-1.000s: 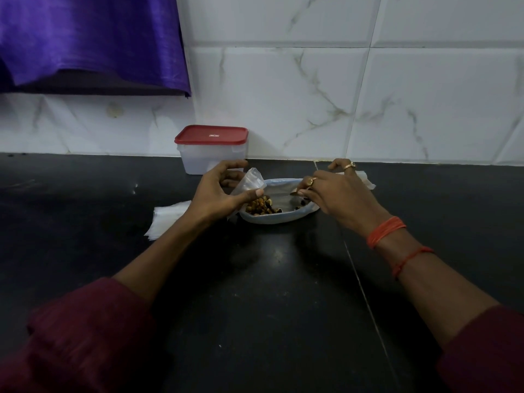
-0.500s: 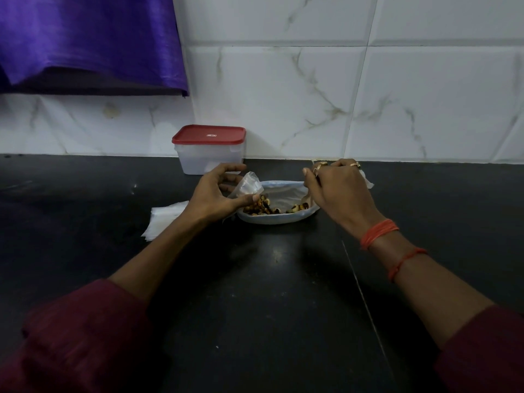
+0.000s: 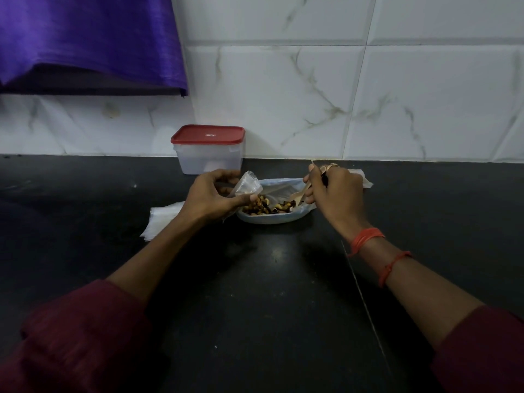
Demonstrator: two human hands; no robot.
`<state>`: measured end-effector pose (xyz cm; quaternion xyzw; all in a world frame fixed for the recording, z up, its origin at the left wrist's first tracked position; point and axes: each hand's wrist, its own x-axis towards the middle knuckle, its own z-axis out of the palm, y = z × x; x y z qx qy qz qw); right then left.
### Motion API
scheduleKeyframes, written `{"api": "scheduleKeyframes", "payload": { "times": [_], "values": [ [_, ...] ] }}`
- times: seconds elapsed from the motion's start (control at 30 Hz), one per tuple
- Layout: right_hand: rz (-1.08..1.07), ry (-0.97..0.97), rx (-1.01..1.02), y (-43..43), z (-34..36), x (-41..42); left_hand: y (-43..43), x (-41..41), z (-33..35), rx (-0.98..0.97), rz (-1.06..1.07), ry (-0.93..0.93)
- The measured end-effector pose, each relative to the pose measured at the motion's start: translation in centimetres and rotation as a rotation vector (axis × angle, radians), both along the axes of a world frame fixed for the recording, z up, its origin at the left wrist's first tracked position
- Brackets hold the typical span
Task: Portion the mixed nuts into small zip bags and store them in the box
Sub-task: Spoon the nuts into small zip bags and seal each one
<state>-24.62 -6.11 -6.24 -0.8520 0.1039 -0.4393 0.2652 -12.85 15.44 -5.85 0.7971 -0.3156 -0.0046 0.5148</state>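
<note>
Mixed nuts [image 3: 268, 207] lie in a large clear plastic bag [image 3: 279, 218] spread open on the black counter. My left hand [image 3: 211, 195] pinches a small clear zip bag [image 3: 247, 186] at the left edge of the nuts, its mouth raised. My right hand [image 3: 334, 191] grips a small wooden spoon [image 3: 299, 195] whose bowl dips into the nuts from the right. A clear plastic box with a red lid [image 3: 209, 148] stands shut against the wall, just behind my left hand.
A stack of flat clear zip bags [image 3: 161, 219] lies left of my left wrist. More plastic [image 3: 360, 177] shows behind my right hand. White marble tiles rise behind the counter, and a purple cloth [image 3: 90, 41] hangs at the upper left.
My right hand has turned upright and tipped the spoon down into the nuts. My left hand keeps its hold on the small bag, hardly moving.
</note>
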Motion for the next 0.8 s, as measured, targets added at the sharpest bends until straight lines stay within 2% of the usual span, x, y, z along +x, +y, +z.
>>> {"api": "scheduleKeyframes", "payload": {
  "times": [0.17,0.4,0.53,0.67,0.8],
  "values": [
    [0.11,-0.055,-0.017,0.7,0.0,0.0,0.2,0.2,-0.1,0.038,0.016,0.024],
    [0.144,-0.092,-0.283,-0.1,0.2,0.0,0.1,0.1,0.0,0.038,0.029,0.002],
    [0.263,-0.135,-0.229,-0.4,0.8,-0.2,0.1,0.1,-0.1,0.032,0.043,-0.014],
    [0.441,-0.015,-0.182,-0.2,0.2,0.1,0.0,0.0,0.0,0.028,0.043,-0.018],
    [0.401,-0.008,-0.423,-0.5,-0.5,0.6,0.0,-0.1,0.0,0.022,0.036,-0.003]
  ]
}}
